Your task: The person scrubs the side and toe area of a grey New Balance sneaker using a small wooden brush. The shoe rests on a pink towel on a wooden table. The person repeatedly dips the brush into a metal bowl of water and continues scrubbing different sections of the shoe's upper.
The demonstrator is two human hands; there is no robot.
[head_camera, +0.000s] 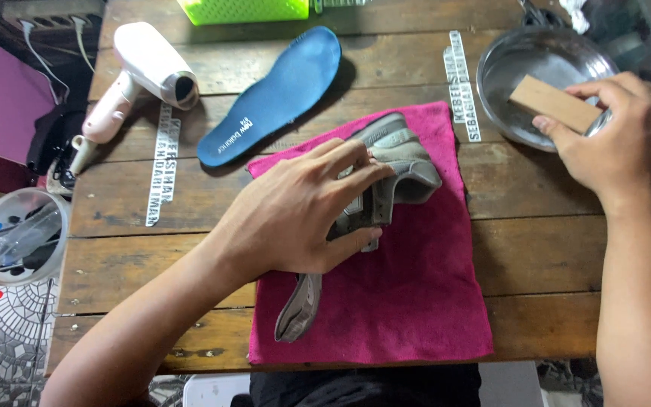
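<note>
Shoe (pixel 397 162), grey, lies on its side under the left hand (pixel 295 215), in the middle of a magenta towel (pixel 416 301) spread over the wooden table (pixel 536 256). Left fingers (pixel 352 162) are spread and curled over the upper near the collar, thumb pressed against the lower side, so the hand clamps the shoe down against the cloth; judged, this grip keeps it from sliding and turns one side face up. The tongue or a loose flap (pixel 299 305) trails out below the palm toward the near table edge. Right hand (pixel 619 139) is well apart from the shoe, fingers closed around one end of a wooden block (pixel 553 103), probably a brush back, though no bristles show. The block is held tilted over a shallow metal bowl (pixel 521 68), its far end inside the rim; whether it touches the bowl's bottom cannot be told. Beyond the left fingertips a blue insole (pixel 280 94) lies flat on the bare wood, separate from the shoe. Farther out from the left knuckles rests a pale pink hair dryer (pixel 141 79), nozzle pointing toward the insole. A green basket (pixel 242 9) sits at the far edge. Off the table, beside the left forearm, stands a clear tub of tools (pixel 16 234). Nothing lies between the two hands except towel and wood.
</note>
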